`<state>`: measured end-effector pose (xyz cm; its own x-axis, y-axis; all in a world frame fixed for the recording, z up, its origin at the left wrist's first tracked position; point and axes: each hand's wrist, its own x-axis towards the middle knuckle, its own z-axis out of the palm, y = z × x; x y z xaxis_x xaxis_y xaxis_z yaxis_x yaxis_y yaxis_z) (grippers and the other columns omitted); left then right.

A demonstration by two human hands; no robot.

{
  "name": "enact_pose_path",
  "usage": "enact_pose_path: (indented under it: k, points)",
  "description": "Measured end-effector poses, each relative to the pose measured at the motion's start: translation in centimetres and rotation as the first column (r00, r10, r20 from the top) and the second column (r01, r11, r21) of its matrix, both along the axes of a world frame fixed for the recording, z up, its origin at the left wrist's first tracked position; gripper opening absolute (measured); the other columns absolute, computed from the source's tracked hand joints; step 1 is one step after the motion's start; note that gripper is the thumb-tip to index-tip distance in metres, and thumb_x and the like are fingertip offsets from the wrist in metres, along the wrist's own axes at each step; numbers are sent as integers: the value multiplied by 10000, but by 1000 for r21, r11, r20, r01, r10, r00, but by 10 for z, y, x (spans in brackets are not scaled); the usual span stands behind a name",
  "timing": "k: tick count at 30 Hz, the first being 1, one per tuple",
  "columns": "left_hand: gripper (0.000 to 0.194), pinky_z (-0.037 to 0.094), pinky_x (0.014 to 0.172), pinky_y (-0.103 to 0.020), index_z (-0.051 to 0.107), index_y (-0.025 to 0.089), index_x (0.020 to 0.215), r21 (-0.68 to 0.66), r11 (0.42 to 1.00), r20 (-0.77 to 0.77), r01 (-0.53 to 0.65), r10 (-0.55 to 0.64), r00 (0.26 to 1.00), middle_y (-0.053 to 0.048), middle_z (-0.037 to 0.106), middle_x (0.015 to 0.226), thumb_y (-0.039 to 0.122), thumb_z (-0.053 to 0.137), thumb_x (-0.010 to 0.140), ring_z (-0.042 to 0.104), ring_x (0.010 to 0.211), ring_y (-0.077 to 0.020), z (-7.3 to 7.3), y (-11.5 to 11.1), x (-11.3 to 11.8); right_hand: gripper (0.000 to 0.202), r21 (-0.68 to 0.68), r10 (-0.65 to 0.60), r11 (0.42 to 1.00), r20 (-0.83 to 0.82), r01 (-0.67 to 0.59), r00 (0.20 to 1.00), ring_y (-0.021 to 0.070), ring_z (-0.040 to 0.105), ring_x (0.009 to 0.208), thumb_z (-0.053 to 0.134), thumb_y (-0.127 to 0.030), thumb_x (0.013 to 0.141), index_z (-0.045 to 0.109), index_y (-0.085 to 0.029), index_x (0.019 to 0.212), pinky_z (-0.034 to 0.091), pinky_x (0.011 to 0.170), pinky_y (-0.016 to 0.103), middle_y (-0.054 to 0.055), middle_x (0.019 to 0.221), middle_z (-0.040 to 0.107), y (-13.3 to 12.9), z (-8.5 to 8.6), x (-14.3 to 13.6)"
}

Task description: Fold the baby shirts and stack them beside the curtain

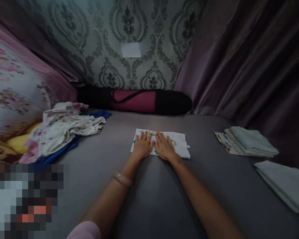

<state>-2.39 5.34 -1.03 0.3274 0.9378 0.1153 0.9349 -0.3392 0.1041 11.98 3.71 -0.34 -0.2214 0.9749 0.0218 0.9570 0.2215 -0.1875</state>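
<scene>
A white cloth (181, 142) with a colourful print lies folded into a flat rectangle on the grey bed sheet (149, 192). My left hand (142, 146) rests palm down on its left part, fingers spread. On the middle of the cloth, just beside it, my right hand (164, 146) also lies flat with its fingers apart. The two thumbs nearly meet. Neither hand grips anything. A small tag sticks out at the cloth's right edge.
At the left is a loose heap of printed clothes (67, 129) beside a floral pillow (12, 89). Folded cloths (251, 141) are stacked at the right, with another folded cloth (284, 184) nearer. A black and red long bag (134, 100) lies along the wall.
</scene>
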Motion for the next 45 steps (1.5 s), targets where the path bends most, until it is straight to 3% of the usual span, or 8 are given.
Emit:
enact_pose_path:
  k: [5,9,16,21,25,32,40,45]
  points:
    - [618,226,1124,-507,313,174,1479,-26,999,4,-48,48,999,-155,294,1531,505,247,961,252,1414,-320,0,1,-2,607,17,-69,997,21,69,997,221,147,1445,207,-346,956,261,-57,1487,65,1167,451,104,1560,225,-3,0,17]
    - [661,223,1129,-483,334,109,1463,-38,995,64,-96,98,993,-184,289,1526,519,278,948,229,1417,-346,-3,2,-4,610,38,-109,993,31,108,994,222,142,1446,211,-364,961,267,-53,1483,81,1166,438,111,1561,220,-7,-2,27]
    - [703,229,1120,-488,345,61,1445,-14,991,110,-137,137,984,-201,288,1520,539,281,933,223,1415,-361,-10,3,-6,639,100,-273,959,48,267,961,268,199,1427,217,-406,968,288,-6,1461,114,1155,424,181,1540,254,-12,-9,45]
    - [714,222,1110,-534,334,99,1458,-34,987,96,-158,160,982,-175,250,1542,566,265,923,224,1410,-382,-12,2,-6,645,76,-285,957,38,281,958,271,193,1428,199,-422,974,310,-4,1453,139,1149,423,176,1539,261,-17,-10,65]
    - [720,228,1116,-503,332,67,1452,-14,990,88,-143,143,986,-188,262,1535,556,261,929,237,1407,-372,-13,2,-9,640,60,-298,953,21,296,954,262,198,1426,193,-419,976,300,-11,1457,170,1141,420,168,1542,259,-22,-8,83]
    - [696,250,1119,-436,322,62,1449,-50,996,70,-70,74,995,-196,287,1524,538,223,951,264,1408,-323,-12,-2,-32,600,-6,-327,945,-4,327,945,233,228,1415,167,-369,974,247,-60,1482,161,1142,463,142,1540,278,-32,-10,110]
    - [559,252,1122,-457,402,118,1405,-42,997,112,-72,76,991,-153,383,1487,430,219,979,315,1389,-283,-13,-22,-71,556,-23,-359,933,17,359,933,245,285,1391,201,-362,974,383,-87,1421,215,1120,426,158,1508,339,-36,-6,129]
    - [455,318,1097,-421,463,128,1346,3,996,274,-84,80,958,-144,487,1408,325,298,971,409,1328,-235,-19,-19,-78,533,140,-409,905,29,401,912,276,319,1369,254,-290,957,375,-40,1411,236,1103,417,202,1474,374,-33,8,106]
